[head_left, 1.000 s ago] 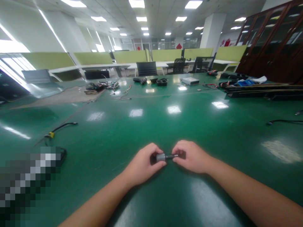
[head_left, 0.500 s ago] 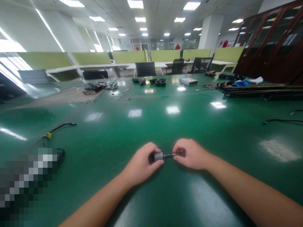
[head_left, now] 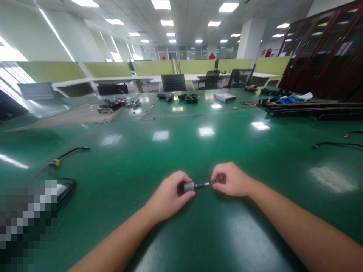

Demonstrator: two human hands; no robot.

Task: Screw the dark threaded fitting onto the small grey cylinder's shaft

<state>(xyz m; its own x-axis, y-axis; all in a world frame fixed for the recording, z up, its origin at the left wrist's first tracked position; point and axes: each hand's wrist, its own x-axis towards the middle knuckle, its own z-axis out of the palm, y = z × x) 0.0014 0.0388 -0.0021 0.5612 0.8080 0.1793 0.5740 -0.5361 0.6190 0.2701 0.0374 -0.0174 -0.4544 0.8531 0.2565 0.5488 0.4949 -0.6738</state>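
Note:
My left hand (head_left: 172,195) is closed around a grey cylinder (head_left: 188,186), thumb on the near side and fingers on the far side. A thin dark shaft (head_left: 201,185) sticks out of the cylinder to the right and ends in a lighter tip. At that tip, my right hand (head_left: 233,180) pinches a small dark ridged piece (head_left: 214,182) that looks like a coil. Fingers cover much of this piece, and I cannot tell whether it touches the shaft. Both hands are low over the green tabletop (head_left: 181,151).
A black cable with a yellow tag (head_left: 57,162) lies to the left, above a blurred-out object (head_left: 31,211). More black cables (head_left: 337,144) are at the right. Along the far side are electronic parts (head_left: 119,102), a white box (head_left: 225,98) and long dark bars (head_left: 309,109).
My right hand has shifted slightly right and away from me, pulling back from my left hand. More of the shaft and its light tip now shows. The left hand has barely moved.

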